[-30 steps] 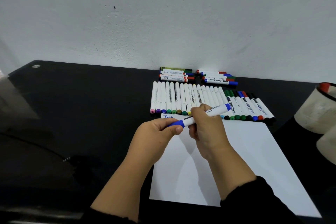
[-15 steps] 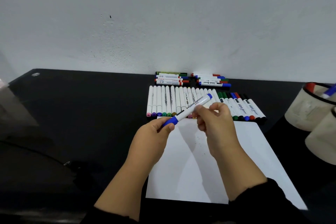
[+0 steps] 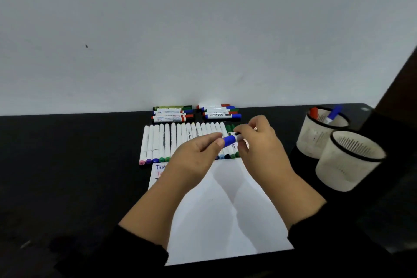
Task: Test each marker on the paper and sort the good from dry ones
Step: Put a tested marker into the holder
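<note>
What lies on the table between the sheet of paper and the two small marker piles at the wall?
In the head view, a row of markers lies side by side between the paper and the two piles, caps toward the paper.

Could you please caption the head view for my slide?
Both hands, left hand and right hand, grip a blue-capped white marker above white paper.

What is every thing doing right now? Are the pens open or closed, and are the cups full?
Blue marker: held over the paper by both hands, blue cap end showing.
Left hand: pinches the blue cap.
Right hand: grips the barrel.
Paper: flat, writing at its top left corner.
Marker row: lying side by side, capped.
Far cup: upright, two markers inside.
Near cup: upright, contents hidden.
</note>
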`<state>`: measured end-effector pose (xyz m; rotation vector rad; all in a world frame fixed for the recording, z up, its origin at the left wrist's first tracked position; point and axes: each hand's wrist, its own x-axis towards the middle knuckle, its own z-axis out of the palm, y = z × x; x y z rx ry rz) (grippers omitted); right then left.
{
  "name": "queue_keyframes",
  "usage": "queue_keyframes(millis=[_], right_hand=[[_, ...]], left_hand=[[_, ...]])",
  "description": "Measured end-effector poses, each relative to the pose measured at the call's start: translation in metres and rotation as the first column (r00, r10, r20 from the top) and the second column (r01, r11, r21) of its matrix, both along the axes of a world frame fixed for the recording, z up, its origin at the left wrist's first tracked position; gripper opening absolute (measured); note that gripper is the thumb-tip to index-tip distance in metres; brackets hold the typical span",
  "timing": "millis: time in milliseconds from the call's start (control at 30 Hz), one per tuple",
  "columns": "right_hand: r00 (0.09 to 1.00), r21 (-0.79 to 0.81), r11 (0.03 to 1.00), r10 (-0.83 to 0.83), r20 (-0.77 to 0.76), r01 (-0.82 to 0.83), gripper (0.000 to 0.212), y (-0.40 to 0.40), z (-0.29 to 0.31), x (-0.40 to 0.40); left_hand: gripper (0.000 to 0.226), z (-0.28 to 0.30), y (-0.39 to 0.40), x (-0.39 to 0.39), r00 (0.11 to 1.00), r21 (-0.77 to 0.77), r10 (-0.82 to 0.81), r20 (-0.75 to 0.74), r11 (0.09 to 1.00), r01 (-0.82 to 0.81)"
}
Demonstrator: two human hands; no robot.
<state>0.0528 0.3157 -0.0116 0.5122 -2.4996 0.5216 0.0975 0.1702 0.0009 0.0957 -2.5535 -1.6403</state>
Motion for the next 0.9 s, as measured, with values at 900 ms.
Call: queue_keyframes(millis=[900], right_hand=[[0.869,0.044,0.932,-0.353,0.346,0.361,0.021,0.163,0.038,-0.084]], left_hand=[[0.062,-0.1,0.098,-0.12,0.99,-0.819,-0.123,0.072,0.559,0.129]])
